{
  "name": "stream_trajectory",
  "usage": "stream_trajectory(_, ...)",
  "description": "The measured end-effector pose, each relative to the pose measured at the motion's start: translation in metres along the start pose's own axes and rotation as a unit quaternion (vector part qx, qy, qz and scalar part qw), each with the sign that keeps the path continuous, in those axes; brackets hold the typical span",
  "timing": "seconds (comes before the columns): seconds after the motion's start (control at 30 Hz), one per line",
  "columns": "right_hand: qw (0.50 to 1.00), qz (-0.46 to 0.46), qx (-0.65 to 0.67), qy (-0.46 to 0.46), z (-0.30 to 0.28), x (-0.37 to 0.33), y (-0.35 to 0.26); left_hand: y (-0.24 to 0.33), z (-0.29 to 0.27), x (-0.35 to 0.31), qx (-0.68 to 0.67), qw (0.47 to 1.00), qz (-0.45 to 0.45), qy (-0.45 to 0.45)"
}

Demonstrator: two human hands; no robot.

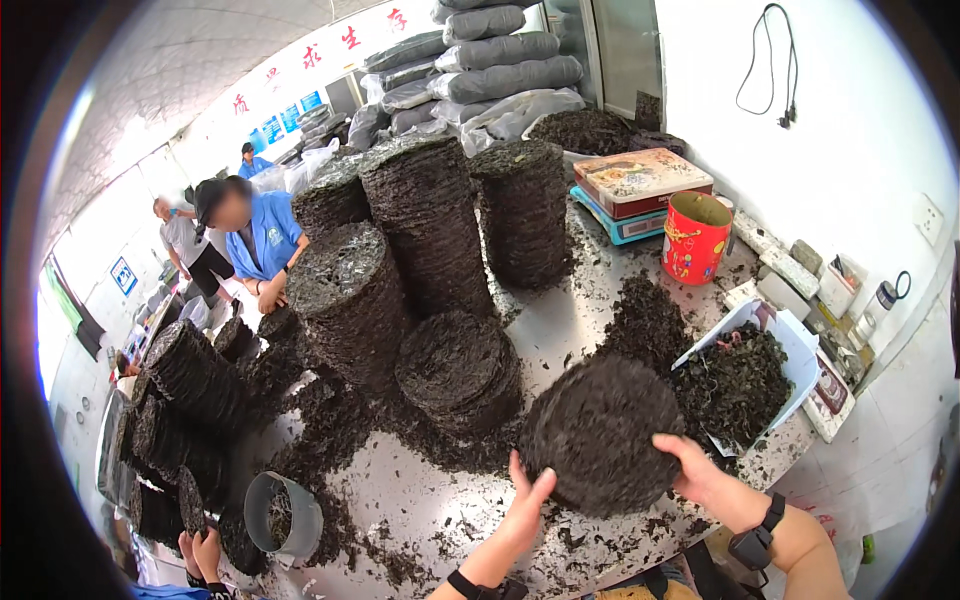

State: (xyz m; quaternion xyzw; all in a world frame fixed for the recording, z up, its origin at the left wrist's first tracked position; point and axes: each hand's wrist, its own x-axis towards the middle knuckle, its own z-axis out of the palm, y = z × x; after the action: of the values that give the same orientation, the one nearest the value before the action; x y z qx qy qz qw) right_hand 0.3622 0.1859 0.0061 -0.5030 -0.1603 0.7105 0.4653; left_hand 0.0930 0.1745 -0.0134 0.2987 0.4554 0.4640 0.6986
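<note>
Grips dark round disc (pixel 603 432) over near side of bench (pixel 580 320) — clamped at rim by left hand (pixel 524 510) on lower left and right hand (pixel 697 475) on right. Has pale tub (pixel 800 355) of dark flakes (pixel 735 385) near at right, low stack (pixel 455 375) just beyond at left — farther out, tall stacks (pixel 425 220), red tin (pixel 692 248), flat box (pixel 640 180) on blue scale (pixel 632 229).

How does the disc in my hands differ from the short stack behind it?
The disc is held between your left hand and right hand; the short stack sits on the table. The disc looks thinner than the stack. The disc looks blurred, the stack sharper. Both are dark and round.
</note>
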Motion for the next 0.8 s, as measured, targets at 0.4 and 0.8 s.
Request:
stream_trajectory(0.4, 0.968, -0.166, 0.160, -0.104, 0.120, 0.142, -0.107, 0.092, -0.108, 0.058, 0.142, 0.934, 0.202, 0.259)
stream_trajectory(0.8, 0.822, -0.485, -0.268, 0.131, 0.138, 0.162, -0.048, 0.101, -0.183, 0.115, -0.019, 0.959, -0.071, 0.274)
